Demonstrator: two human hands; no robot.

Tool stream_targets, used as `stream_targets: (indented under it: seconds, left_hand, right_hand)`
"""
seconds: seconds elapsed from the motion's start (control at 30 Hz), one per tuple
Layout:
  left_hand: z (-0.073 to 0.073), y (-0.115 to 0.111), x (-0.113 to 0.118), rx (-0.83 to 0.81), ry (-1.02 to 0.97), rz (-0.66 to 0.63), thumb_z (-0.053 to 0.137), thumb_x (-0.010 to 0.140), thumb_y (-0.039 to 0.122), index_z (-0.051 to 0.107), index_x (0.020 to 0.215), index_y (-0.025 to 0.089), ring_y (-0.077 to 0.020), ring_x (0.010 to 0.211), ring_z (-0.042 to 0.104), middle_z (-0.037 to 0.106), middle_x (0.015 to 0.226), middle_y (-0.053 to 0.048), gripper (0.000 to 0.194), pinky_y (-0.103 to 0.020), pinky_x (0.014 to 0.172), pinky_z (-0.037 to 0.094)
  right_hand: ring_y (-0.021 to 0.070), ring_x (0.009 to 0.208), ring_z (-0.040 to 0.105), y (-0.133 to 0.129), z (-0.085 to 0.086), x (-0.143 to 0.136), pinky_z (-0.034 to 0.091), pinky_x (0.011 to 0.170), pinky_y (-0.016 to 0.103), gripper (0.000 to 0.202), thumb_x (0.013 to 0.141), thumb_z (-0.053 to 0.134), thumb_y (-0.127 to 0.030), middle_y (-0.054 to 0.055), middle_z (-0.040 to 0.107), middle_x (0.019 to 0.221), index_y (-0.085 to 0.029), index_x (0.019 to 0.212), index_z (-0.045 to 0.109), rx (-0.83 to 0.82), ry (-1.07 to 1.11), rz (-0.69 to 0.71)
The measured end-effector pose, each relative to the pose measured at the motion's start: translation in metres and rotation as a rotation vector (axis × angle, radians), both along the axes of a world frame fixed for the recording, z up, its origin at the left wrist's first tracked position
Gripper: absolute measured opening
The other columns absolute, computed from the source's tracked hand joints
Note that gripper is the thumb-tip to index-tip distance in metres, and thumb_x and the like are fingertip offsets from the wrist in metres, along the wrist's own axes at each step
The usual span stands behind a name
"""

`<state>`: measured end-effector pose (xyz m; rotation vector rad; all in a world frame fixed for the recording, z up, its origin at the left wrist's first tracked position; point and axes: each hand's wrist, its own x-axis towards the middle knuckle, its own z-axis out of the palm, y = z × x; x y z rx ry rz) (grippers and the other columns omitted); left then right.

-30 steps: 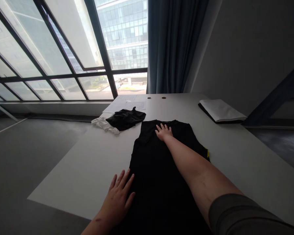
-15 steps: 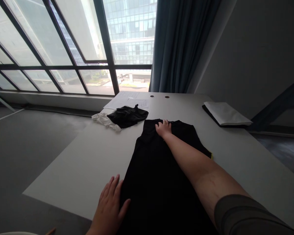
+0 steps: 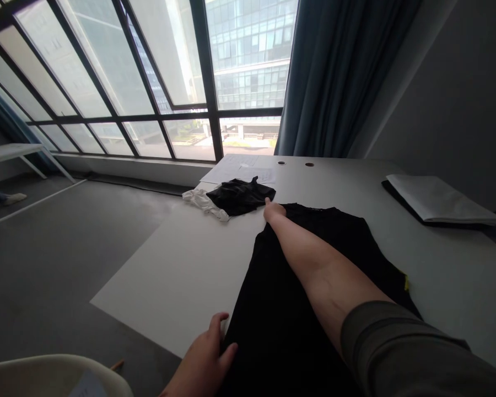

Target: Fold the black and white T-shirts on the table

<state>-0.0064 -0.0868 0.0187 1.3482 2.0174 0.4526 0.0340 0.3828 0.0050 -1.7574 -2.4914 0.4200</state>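
A black shirt [image 3: 268, 309] lies stretched out over the white table, its collar end away from me and a yellow bit showing on its right edge. My right hand [image 3: 275, 210] reaches across it to the far left corner. Its fingers are closed on the cloth there, partly hidden behind the hand. Near me, my left hand [image 3: 209, 353] is at the shirt's left edge, fingers bent around the border and thumb over the cloth. A crumpled black cloth [image 3: 242, 196] lies just beyond my right hand, partly over a crumpled white cloth [image 3: 206, 205].
Papers [image 3: 231, 167] lie at the far end of the white table [image 3: 169, 270]. A folded white item on a dark one [image 3: 438, 198] is at the right. A white chair [image 3: 62, 375] stands at lower left. Windows and a blue curtain [image 3: 334, 82] are behind.
My right hand has shifted from the middle of the collar to the shirt's far left corner and closed there. The left hand's flat fingers have curled at the edge. The view has turned left.
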Motion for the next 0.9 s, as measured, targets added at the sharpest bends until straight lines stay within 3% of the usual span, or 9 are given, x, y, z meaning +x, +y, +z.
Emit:
stream_targets:
  seconds: [0.1, 0.2, 0.33, 0.47, 0.6, 0.73, 0.8, 0.9]
  left_hand:
    - [0.009, -0.001, -0.007, -0.026, -0.060, -0.031, 0.060, 0.092, 0.022, 0.058, 0.114, 0.024, -0.0193, 0.088, 0.072, 0.076, 0.096, -0.002, 0.023, -0.027, 0.077, 0.050]
    - [0.029, 0.003, -0.003, -0.032, -0.086, -0.059, 0.059, 0.092, 0.027, 0.059, 0.093, 0.023, -0.0169, 0.081, 0.065, 0.072, 0.090, 0.000, 0.005, -0.025, 0.072, 0.046]
    - [0.054, 0.006, 0.013, 0.020, -0.095, -0.119, 0.057, 0.092, 0.031, 0.056, 0.087, 0.022, -0.0141, 0.071, 0.053, 0.061, 0.078, 0.003, 0.010, -0.024, 0.066, 0.039]
    - [0.068, 0.011, 0.037, 0.064, -0.085, -0.260, 0.058, 0.087, 0.026, 0.051, 0.080, 0.023, -0.0138, 0.069, 0.050, 0.059, 0.076, 0.003, 0.010, -0.025, 0.065, 0.037]
    - [0.072, 0.021, 0.066, 0.064, -0.085, -0.436, 0.060, 0.085, 0.023, 0.056, 0.085, 0.025, -0.0147, 0.070, 0.054, 0.064, 0.079, 0.003, 0.004, -0.026, 0.063, 0.037]
    - [0.072, 0.035, 0.091, 0.056, -0.071, -0.607, 0.067, 0.087, 0.028, 0.065, 0.095, 0.028, -0.0165, 0.071, 0.063, 0.070, 0.082, 0.003, 0.008, -0.026, 0.063, 0.040]
    - [0.070, 0.041, 0.099, 0.045, -0.050, -0.673, 0.069, 0.089, 0.034, 0.068, 0.091, 0.028, -0.0172, 0.070, 0.065, 0.071, 0.080, 0.002, 0.006, -0.026, 0.064, 0.044]
    - [0.061, 0.050, 0.103, 0.116, 0.067, -0.634, 0.064, 0.095, 0.037, 0.071, 0.094, 0.026, -0.0198, 0.081, 0.069, 0.074, 0.088, -0.002, 0.013, -0.030, 0.076, 0.052]
  right_hand:
    - [0.0318, 0.122, 0.066, 0.008, 0.003, 0.006, 0.049, 0.104, 0.043, 0.055, 0.100, 0.042, -0.031, 0.018, 0.068, 0.136, -0.024, 0.154, 0.053, 0.024, 0.027, 0.059]
    - [0.0298, 0.121, 0.065, 0.017, 0.010, 0.019, 0.048, 0.105, 0.037, 0.045, 0.096, 0.047, -0.026, 0.015, 0.072, 0.131, -0.019, 0.133, 0.072, 0.066, 0.061, 0.092]
    - [0.0267, 0.121, 0.065, 0.029, 0.022, 0.051, 0.047, 0.105, 0.032, 0.044, 0.095, 0.044, -0.024, 0.012, 0.074, 0.128, -0.017, 0.123, 0.077, 0.135, 0.105, 0.080]
    - [0.0241, 0.119, 0.066, 0.037, 0.029, 0.095, 0.047, 0.101, 0.029, 0.046, 0.096, 0.042, -0.025, 0.009, 0.075, 0.126, -0.018, 0.126, 0.077, 0.174, 0.122, 0.039]
    - [0.0253, 0.121, 0.065, 0.036, 0.026, 0.138, 0.047, 0.102, 0.029, 0.047, 0.098, 0.041, -0.027, 0.011, 0.074, 0.130, -0.018, 0.129, 0.075, 0.179, 0.094, -0.004]
    - [0.0290, 0.124, 0.063, 0.027, 0.013, 0.166, 0.047, 0.106, 0.036, 0.043, 0.099, 0.044, -0.034, 0.012, 0.072, 0.131, -0.021, 0.124, 0.077, 0.114, 0.022, -0.019]
    - [0.0323, 0.139, 0.051, 0.022, 0.002, 0.172, 0.040, 0.115, 0.045, 0.045, 0.100, 0.046, -0.040, 0.013, 0.064, 0.144, -0.021, 0.129, 0.073, 0.093, -0.011, -0.015]
    - [0.0333, 0.156, 0.025, 0.016, -0.016, 0.175, 0.023, 0.125, 0.056, 0.057, 0.102, 0.043, -0.048, 0.013, 0.040, 0.166, -0.021, 0.150, 0.057, 0.072, -0.040, -0.011]
